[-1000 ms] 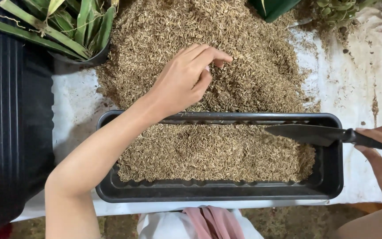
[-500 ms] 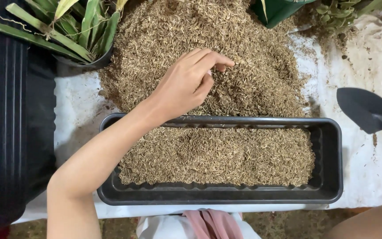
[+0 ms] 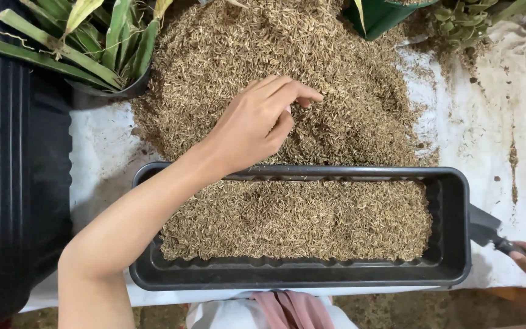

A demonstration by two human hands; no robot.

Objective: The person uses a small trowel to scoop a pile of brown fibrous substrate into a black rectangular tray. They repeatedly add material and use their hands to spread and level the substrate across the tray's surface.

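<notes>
Left hand (image 3: 257, 125) cupped on husk pile (image 3: 226, 61), beyond planter's (image 3: 458, 244) far rim

The trough planter (image 3: 455, 231) is matt black plastic with smooth walls. The rice husk (image 3: 226, 55) looks dry, coarse and straw-like (heaped and in the planter alike). The bench covering (image 3: 500, 122) is white, soil-stained sheeting. The trowel blade (image 3: 482, 224) is dull dark metal.

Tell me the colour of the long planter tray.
Black, seen in the head view: the planter tray holds brown husks.

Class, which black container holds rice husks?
The long rectangular planter in front; the black pot at upper left holds a green plant instead.
</notes>
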